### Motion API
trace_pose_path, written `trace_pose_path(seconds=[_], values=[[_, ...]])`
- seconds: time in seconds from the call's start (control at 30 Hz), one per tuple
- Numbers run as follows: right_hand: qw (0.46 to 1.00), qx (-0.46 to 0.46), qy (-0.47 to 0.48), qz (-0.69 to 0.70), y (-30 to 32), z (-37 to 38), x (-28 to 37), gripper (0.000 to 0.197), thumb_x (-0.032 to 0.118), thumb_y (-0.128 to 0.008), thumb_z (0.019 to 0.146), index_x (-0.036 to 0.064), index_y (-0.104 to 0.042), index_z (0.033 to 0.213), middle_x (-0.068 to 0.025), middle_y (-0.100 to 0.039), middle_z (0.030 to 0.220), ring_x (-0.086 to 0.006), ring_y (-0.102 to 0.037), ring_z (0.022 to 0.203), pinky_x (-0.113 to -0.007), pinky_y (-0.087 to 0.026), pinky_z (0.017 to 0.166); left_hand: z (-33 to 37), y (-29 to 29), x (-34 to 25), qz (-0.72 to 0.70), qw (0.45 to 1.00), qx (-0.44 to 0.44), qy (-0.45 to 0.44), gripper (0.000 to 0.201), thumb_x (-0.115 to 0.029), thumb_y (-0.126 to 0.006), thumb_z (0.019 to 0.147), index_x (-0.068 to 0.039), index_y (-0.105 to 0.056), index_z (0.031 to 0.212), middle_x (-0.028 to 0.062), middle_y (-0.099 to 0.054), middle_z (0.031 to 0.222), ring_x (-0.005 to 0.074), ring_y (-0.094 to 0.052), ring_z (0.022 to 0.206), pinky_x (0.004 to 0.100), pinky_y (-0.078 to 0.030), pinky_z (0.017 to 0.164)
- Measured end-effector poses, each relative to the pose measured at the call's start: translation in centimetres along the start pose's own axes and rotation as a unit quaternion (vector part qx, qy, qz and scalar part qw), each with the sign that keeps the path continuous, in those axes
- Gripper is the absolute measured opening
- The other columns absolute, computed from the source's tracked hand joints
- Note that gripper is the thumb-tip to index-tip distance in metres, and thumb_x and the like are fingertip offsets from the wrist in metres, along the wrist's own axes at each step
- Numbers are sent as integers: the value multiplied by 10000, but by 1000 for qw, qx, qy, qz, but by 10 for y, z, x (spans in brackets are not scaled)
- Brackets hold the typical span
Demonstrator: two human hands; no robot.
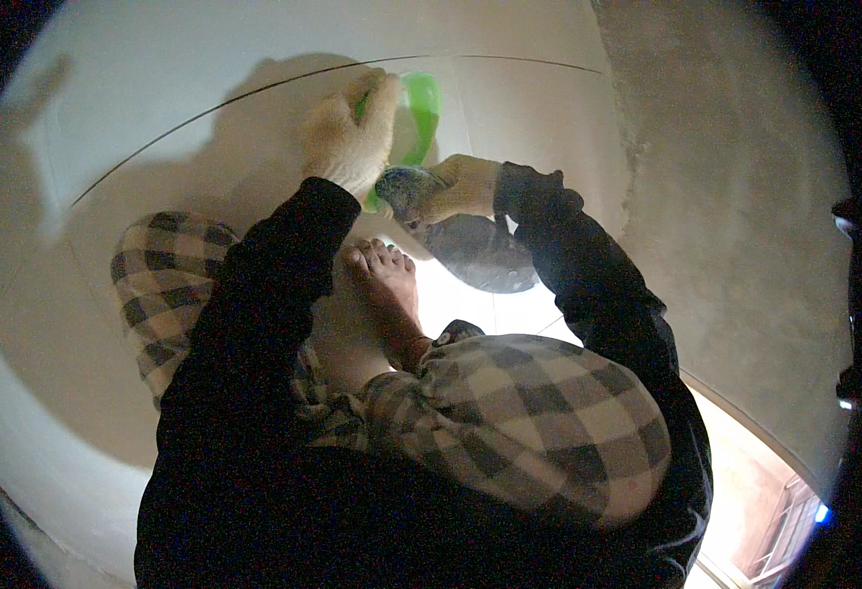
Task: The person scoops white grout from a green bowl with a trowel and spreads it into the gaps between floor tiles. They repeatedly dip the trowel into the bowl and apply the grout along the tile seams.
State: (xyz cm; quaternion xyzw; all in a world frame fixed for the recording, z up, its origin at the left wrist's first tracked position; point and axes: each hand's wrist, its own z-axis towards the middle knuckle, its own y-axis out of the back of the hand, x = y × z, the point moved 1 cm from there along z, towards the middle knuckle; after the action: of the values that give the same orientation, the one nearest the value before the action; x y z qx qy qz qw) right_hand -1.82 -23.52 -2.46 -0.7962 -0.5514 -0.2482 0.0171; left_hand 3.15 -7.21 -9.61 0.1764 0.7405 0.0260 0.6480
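A translucent bright green plastic tool (419, 118), flat and scoop-shaped, was held tilted against the pale tiled floor (205, 147), just beside a thin grout line. Its lower part was hidden behind gloved fingers; its upper rounded edge was left showing.

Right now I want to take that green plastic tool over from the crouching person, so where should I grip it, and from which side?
Grip the green plastic tool at its broad upper end, coming from the far right. The left hand covers its left edge and the right hand sits at its lower end, so only that upper right part is bare. It appears to lie flat on the white tile floor, so pinch it by the edge.
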Motion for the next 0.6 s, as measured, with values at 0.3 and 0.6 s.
trace_pose_path(seconds=[0.3, 0.6], values=[[939, -135, 45, 314, -27, -126, -84, 409, 227, -772, 814, 58, -677, 1174, -73, -712, 1090, -155, -654, 992, -329, -502, 905, 31, -1, 29, -159, 986, 48, 21, 556, -517, -431, 952, -35, -631, 1145, 192, -660, 1073, 342, -622, 994, 405, -458, 892], [921, -287, -255, 62, -100, -90, -122, 401, 357, -669, 826, 13, -668, 1033, -174, -695, 931, -298, -672, 863, -383, -514, 788, 57, 8, 48, -304, 939, 83, 135, 646, -531, -563, 908, -6, -552, 1284, 163, -605, 1206, 250, -588, 1092, 378, -481, 902]])
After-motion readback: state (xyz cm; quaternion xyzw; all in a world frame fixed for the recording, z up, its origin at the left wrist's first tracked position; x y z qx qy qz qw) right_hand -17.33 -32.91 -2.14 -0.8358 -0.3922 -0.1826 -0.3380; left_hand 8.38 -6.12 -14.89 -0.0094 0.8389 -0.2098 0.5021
